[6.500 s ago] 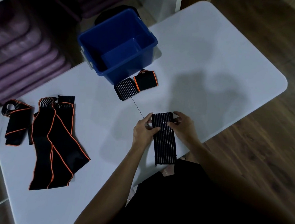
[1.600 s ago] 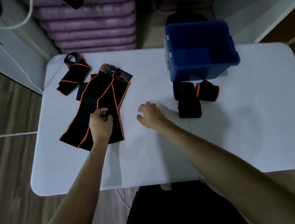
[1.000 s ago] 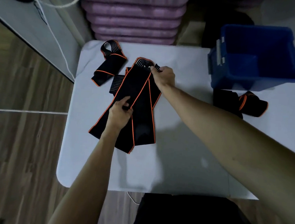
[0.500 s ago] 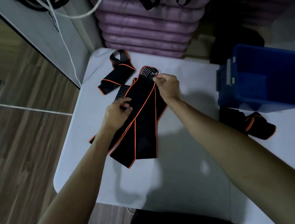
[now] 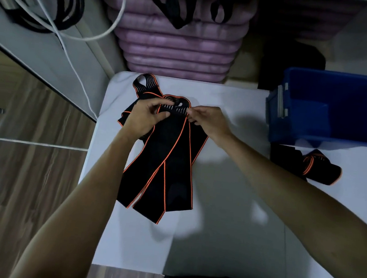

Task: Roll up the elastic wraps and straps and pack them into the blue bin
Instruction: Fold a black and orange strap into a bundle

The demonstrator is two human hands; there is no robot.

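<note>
Both hands, left hand and right hand, apparently pinch the strap's ribbed end.

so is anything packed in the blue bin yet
No, the blue bin shows only its bare inside, and the rolled wraps lie on the table in front of it.

Single head-worn view, facing steeply down (wide-angle), close over table

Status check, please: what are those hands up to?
Both hands pinching top wrap at its far end. Blue bin empty. Nothing blocking.
</note>
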